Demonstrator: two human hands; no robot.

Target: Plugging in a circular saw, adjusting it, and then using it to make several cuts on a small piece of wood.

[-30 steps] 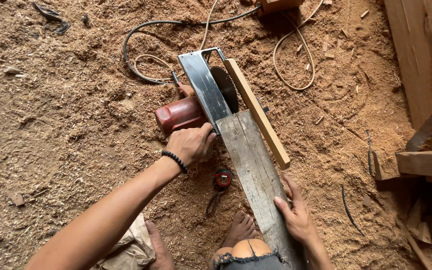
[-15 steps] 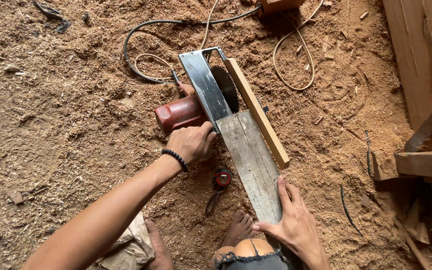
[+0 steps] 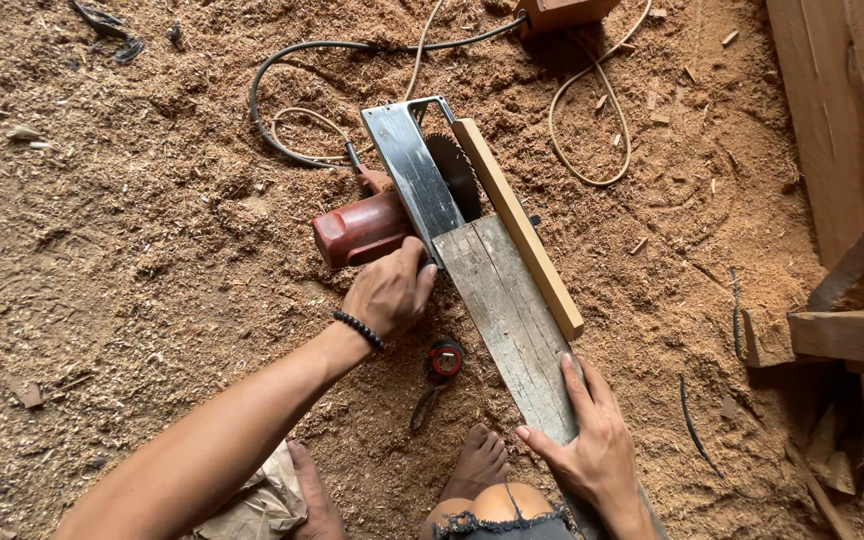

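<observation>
A circular saw lies upside down in the sawdust, with a red motor (image 3: 360, 230), a shiny metal base plate (image 3: 412, 175) and a toothed blade (image 3: 455, 172) standing up through it. A grey weathered plank (image 3: 507, 305) rests on the plate, its far end at the blade. A pale wooden strip (image 3: 518, 225) lies along the plank's right side. My left hand (image 3: 389, 295), with a black bead bracelet on the wrist, grips the saw beside the motor. My right hand (image 3: 592, 450) presses on the plank's near end, fingers stretched along it.
Black and pale cables (image 3: 297, 95) loop in the sawdust behind the saw. A red and black tape measure (image 3: 444, 360) lies left of the plank. My bare feet (image 3: 477, 465) are below it. Wooden beams (image 3: 852, 330) stand at the right.
My right hand has slid a little back along the plank toward me. The left hand and the saw have stayed put.
</observation>
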